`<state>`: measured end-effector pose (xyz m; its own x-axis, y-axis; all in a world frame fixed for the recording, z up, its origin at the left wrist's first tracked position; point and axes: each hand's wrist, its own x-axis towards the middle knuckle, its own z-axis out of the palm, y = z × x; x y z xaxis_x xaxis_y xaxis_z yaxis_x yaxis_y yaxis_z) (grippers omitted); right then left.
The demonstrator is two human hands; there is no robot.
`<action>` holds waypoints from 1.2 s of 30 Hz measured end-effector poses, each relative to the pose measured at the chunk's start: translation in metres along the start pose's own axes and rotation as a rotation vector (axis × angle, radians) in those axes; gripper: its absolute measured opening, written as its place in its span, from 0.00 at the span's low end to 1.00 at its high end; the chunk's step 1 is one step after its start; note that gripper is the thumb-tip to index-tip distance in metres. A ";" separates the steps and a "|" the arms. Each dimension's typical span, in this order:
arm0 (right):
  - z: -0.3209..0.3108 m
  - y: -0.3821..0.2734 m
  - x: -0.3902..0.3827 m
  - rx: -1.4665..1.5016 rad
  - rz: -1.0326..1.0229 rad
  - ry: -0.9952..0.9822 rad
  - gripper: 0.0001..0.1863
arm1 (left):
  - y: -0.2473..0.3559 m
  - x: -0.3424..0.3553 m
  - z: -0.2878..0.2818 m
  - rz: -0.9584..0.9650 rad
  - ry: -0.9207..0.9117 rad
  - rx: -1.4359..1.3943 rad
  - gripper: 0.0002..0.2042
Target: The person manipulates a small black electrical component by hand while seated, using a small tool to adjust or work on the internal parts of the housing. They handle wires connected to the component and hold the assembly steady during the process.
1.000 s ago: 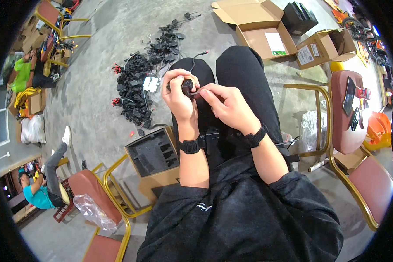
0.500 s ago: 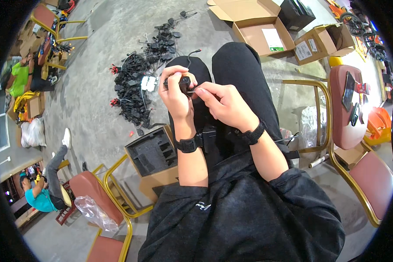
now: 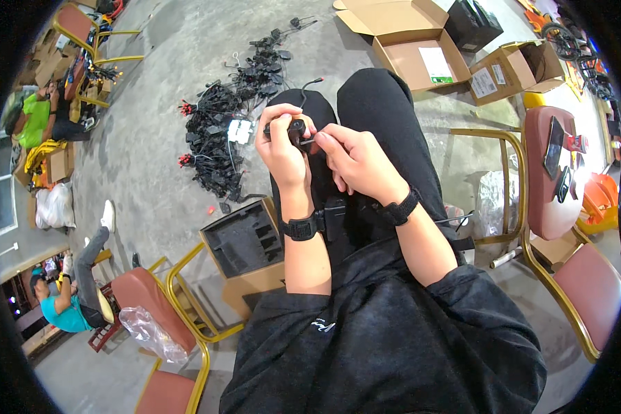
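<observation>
My left hand (image 3: 285, 157) wraps round a small black device (image 3: 297, 128) with a short black cable (image 3: 305, 94) rising from it, above my dark-trousered knees. My right hand (image 3: 359, 165) pinches a thin grey tool (image 3: 308, 141) against the device's right side, its lower fingers loosely curled. What the tool's tip touches is hidden. A large tangled pile of black cables and parts (image 3: 210, 141), with red tips and a white bundle (image 3: 239, 132), lies on the concrete floor beyond my left knee.
Open cardboard boxes (image 3: 497, 79) stand at the back right, a foam-lined box (image 3: 243, 241) by my left leg. A chair (image 3: 541, 207) holding phones and small items is at my right; another chair (image 3: 145, 297) is at my left. Two other people (image 3: 65, 310) (image 3: 31, 124) sit at the far left.
My right hand has turned slightly, its lower fingers now showing further down beneath the hand. My left hand still grips the device, with only slight shifts.
</observation>
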<state>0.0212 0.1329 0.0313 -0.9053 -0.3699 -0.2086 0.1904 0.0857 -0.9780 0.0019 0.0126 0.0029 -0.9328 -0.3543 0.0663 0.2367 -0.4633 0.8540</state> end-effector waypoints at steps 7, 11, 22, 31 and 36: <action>-0.001 0.001 0.001 -0.018 -0.016 0.015 0.14 | 0.000 0.000 0.000 -0.004 0.008 0.009 0.07; -0.002 0.004 0.002 -0.049 -0.028 0.011 0.14 | 0.001 0.000 0.001 -0.006 0.008 0.039 0.07; -0.001 0.006 0.003 -0.120 -0.113 0.048 0.12 | 0.000 -0.001 0.000 -0.006 0.014 0.060 0.07; -0.001 0.003 0.002 -0.129 -0.130 0.027 0.11 | 0.000 0.000 -0.001 -0.005 0.016 0.025 0.07; -0.001 0.014 0.006 -0.185 -0.280 0.036 0.11 | 0.001 0.000 -0.001 -0.026 0.036 -0.038 0.08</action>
<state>0.0175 0.1331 0.0167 -0.9263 -0.3699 0.0715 -0.1366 0.1527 -0.9788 0.0021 0.0111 0.0029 -0.9284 -0.3708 0.0249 0.2232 -0.5027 0.8351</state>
